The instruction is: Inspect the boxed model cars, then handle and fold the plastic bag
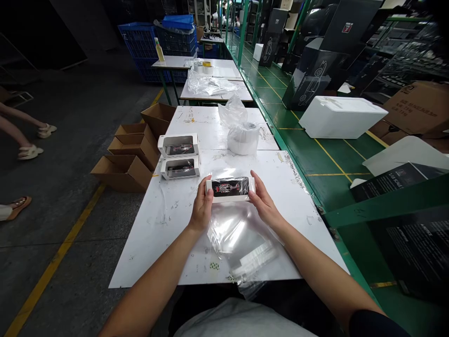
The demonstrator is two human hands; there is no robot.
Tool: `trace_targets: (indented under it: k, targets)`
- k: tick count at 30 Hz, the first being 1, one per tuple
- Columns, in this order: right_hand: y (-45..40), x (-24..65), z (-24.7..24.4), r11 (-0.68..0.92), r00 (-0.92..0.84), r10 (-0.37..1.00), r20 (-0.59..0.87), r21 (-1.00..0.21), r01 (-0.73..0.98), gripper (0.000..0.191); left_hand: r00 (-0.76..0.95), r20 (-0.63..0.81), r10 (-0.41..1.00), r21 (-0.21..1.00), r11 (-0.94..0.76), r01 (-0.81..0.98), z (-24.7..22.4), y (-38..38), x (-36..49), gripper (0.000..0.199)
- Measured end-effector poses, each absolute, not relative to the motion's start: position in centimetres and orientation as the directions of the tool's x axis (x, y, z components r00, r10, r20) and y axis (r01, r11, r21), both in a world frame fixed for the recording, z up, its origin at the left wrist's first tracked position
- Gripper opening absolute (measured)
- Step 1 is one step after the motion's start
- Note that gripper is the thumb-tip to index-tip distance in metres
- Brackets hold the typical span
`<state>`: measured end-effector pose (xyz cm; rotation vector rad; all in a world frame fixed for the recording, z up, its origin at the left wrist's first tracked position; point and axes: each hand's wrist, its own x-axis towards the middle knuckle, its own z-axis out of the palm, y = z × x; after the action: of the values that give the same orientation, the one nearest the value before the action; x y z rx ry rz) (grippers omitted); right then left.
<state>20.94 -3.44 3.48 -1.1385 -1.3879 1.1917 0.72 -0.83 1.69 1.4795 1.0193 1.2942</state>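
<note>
A white window box with a small model race car inside (230, 189) is held just above the white table, wrapped or covered in clear film. My left hand (202, 205) grips its left end, thumb on the front. My right hand (264, 199) grips the right end the same way. Below the box lie clear plastic bags (242, 234), spread flat and reaching over the table's near edge. To the left stand two similar boxes, an upper one (179, 146) and a nearer one (180, 168), each showing a model car through its window.
A roll of clear plastic (242, 140) stands beyond my hands on the white table (147, 243). Open cardboard cartons (121, 172) sit on the floor at left. A green rail runs along the right, with a white foam box (342, 117) beyond. Other people's legs show at far left.
</note>
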Motion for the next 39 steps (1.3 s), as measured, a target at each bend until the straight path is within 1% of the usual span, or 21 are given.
trace_targets:
  k: [5,10,18,23,30,36,39]
  targets:
    - [-3.5,21.0,3.3,0.112,-0.097,0.991,0.095,-0.976,0.189,0.068,0.104,0.252,0.962,0.968,-0.252,-0.010,1.7,-1.0,0.7,0.042]
    - [-3.5,20.9,3.1,0.178,-0.106,0.982,0.156,-0.950,0.257,0.072,0.092,0.243,0.966,0.970,-0.244,-0.009,1.7,-1.1,0.6,0.043]
    - [-3.7,20.8,3.1,0.219,-0.125,0.974,0.190,-0.927,0.305,0.073,0.040,0.288,0.957,0.955,-0.290,0.069,1.7,-1.2,0.4,0.049]
    - [-3.6,20.9,2.9,0.243,-0.127,0.969,0.213,-0.914,0.326,0.069,0.041,0.321,0.946,0.940,-0.323,0.110,1.8,-1.2,0.3,0.044]
    - [-3.6,21.0,2.4,0.248,-0.111,0.968,0.224,-0.916,0.316,0.069,0.025,0.242,0.970,0.969,-0.243,0.050,1.9,-1.3,0.2,0.043]
    - [-3.7,21.0,2.8,0.231,-0.102,0.973,0.209,-0.913,0.336,0.066,0.013,0.182,0.983,0.983,-0.182,0.027,2.2,-1.3,0.2,0.053]
    - [-3.6,21.0,3.0,0.186,-0.103,0.981,0.164,-0.943,0.276,0.063,0.036,0.153,0.988,0.988,-0.153,-0.022,2.0,-1.2,0.3,0.050]
